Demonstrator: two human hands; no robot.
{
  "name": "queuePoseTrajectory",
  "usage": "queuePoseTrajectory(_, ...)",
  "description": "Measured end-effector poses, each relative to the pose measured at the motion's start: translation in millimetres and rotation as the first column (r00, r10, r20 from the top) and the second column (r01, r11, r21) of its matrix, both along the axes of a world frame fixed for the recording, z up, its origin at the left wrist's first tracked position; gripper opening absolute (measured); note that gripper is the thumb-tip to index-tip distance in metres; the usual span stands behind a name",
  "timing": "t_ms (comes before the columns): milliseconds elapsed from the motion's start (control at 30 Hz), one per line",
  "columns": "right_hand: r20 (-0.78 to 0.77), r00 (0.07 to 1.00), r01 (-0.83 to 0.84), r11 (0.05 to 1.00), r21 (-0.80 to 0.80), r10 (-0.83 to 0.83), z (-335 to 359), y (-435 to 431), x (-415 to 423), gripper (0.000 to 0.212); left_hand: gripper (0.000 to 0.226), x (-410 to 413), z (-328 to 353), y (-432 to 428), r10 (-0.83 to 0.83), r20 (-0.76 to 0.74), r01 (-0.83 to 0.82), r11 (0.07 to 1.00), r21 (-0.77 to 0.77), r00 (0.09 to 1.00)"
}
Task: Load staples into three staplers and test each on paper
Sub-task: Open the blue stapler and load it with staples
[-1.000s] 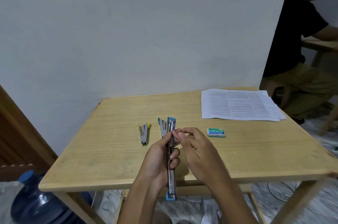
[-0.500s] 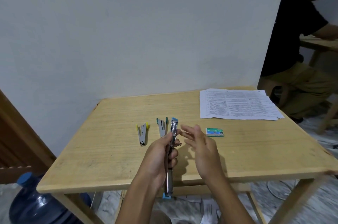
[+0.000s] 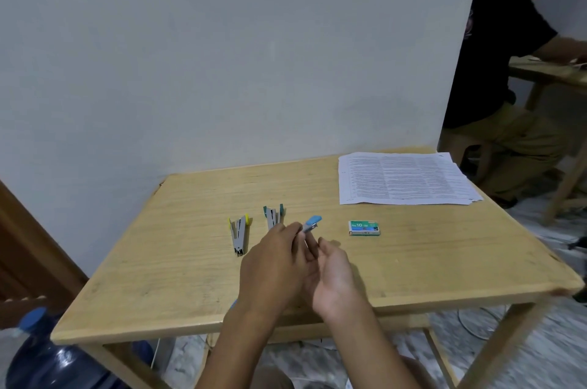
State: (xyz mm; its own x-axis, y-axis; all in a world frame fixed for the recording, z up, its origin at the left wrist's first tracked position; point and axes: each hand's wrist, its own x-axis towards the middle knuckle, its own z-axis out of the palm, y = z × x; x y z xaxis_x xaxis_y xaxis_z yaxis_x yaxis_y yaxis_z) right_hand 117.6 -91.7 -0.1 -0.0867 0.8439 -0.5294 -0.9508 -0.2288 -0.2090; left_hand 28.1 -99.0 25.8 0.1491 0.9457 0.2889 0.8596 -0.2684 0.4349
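Note:
My left hand (image 3: 273,264) grips a blue stapler (image 3: 312,224) above the wooden table (image 3: 178,287); only its blue tip and a bit of metal show past my fingers. Just right of it, my right hand (image 3: 333,277) lies palm up with relaxed fingers, touching the left hand, and holds nothing. A yellow stapler (image 3: 239,233) and a green stapler (image 3: 272,216) lie spread open on the table to the left. A green staple box (image 3: 364,228) sits to the right. A stack of printed paper (image 3: 403,178) lies at the far right corner.
A white wall runs behind the table. A blue water jug (image 3: 47,357) stands on the floor at the lower left. Another person (image 3: 502,77) sits at a second table at the right. A brown wooden door frame (image 3: 28,249) is at the left.
My left hand has turned the blue stapler from upright to tilted right and closed further over it. My right hand left the stapler and turned palm up.

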Motion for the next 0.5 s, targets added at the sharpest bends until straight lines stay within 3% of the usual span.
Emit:
queuePoseTrajectory(67,0.013,1.000,0.019,1.000,-0.012,-0.019,2,-1,-1,0.038,0.026,0,-1,0,-0.017,-0.061,0.018,1.000,0.021,0.998)
queuePoseTrajectory(167,0.155,0.987,-0.050,0.999,-0.018,0.052,8,-3,-3,0.036,0.031,3,-2,1,-0.079,-0.146,0.080,0.997,0.001,0.986)
queuePoseTrajectory(333,-0.019,0.999,0.041,0.998,0.052,-0.040,1,3,-5,0.043,0.023,-7,-1,10,-0.052,0.258,0.056,0.998,-0.010,0.965)
queuePoseTrajectory(433,-0.057,0.998,0.026,0.996,0.082,-0.022,-2,4,-5,0.040,0.027,-9,1,14,-0.060,0.506,0.127,0.987,-0.100,0.861)
queuePoseTrajectory(500,-0.035,0.999,0.010,0.994,0.108,-0.006,-2,4,-3,0.033,0.030,-10,0,16,0.017,0.666,0.147,0.971,-0.190,0.746)
